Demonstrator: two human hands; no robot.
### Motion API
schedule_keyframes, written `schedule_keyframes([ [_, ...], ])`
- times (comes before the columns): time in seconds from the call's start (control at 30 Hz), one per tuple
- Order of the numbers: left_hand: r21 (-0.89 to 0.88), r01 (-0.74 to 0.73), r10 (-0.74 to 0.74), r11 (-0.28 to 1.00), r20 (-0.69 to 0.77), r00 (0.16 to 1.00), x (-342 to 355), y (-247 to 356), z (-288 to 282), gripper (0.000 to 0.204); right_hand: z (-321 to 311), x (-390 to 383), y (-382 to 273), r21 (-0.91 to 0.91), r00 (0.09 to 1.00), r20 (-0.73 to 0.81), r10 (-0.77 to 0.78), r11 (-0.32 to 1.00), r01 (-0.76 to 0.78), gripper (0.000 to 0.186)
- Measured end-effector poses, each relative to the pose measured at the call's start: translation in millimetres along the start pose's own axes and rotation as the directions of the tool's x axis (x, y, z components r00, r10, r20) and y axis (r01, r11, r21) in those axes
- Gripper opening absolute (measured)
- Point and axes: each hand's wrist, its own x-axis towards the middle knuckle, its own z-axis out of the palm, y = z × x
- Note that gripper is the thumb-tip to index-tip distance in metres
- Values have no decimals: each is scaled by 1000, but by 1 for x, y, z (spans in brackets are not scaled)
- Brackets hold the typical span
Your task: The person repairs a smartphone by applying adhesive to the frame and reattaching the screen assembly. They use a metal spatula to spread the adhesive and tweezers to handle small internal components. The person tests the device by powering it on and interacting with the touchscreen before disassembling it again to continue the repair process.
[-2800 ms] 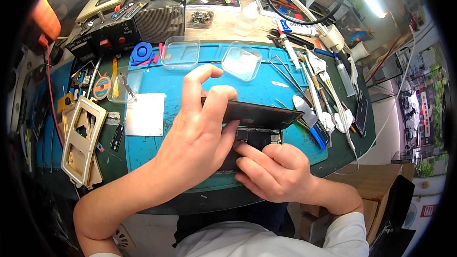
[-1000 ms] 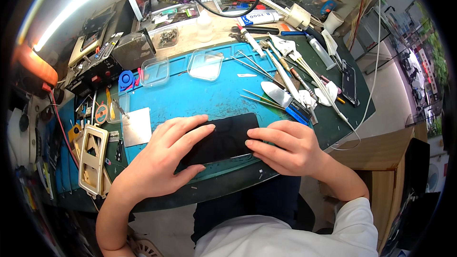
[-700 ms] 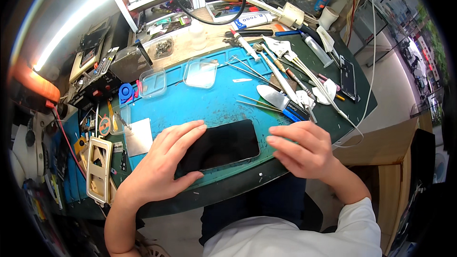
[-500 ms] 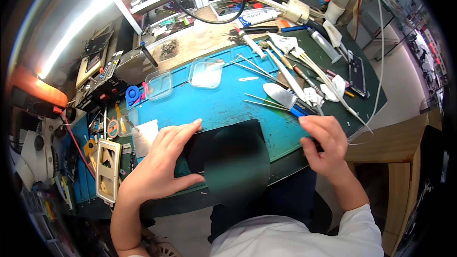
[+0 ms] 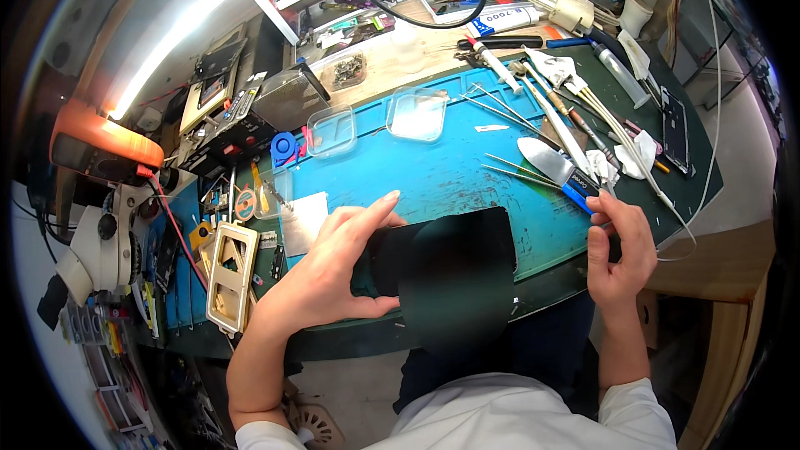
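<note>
A flat black phone-like slab with rounded corners (image 5: 468,229) lies along the near edge of the blue work mat (image 5: 400,179). My left hand (image 5: 321,271) grips its left end, thumb at the near side and fingers at the far side. A blurred dark round patch covers the slab's middle and near part. My right hand (image 5: 621,258) is off to the right of the slab, fingers bent, with a gap between thumb and forefinger and nothing visible between them. Its forefinger is by the end of a blue-handled tool with a broad metal blade (image 5: 546,158); contact is unclear.
Tweezers (image 5: 504,108), brushes and a syringe (image 5: 621,75) crowd the right back. Two clear plastic boxes (image 5: 417,114) stand on the mat's far part. On the left are a white card (image 5: 306,221), a beige metal frame (image 5: 232,275) and an orange meter (image 5: 104,146).
The view has swung left, so the whole scene sits farther right. My right hand's fingers are slightly more bent. My left hand keeps its grip on the black slab.
</note>
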Motion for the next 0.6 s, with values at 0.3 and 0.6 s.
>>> schedule_keyframes([
  [0.3,25,29,-29,999,-24,999,-4,3,0,126,2,-3,-1,47,994,-52,93,995,-90,32],
  [0.6,39,40,-39,998,-22,999,-2,1,3,129,1,-4,-4,-7,991,-89,96,995,-97,30],
])
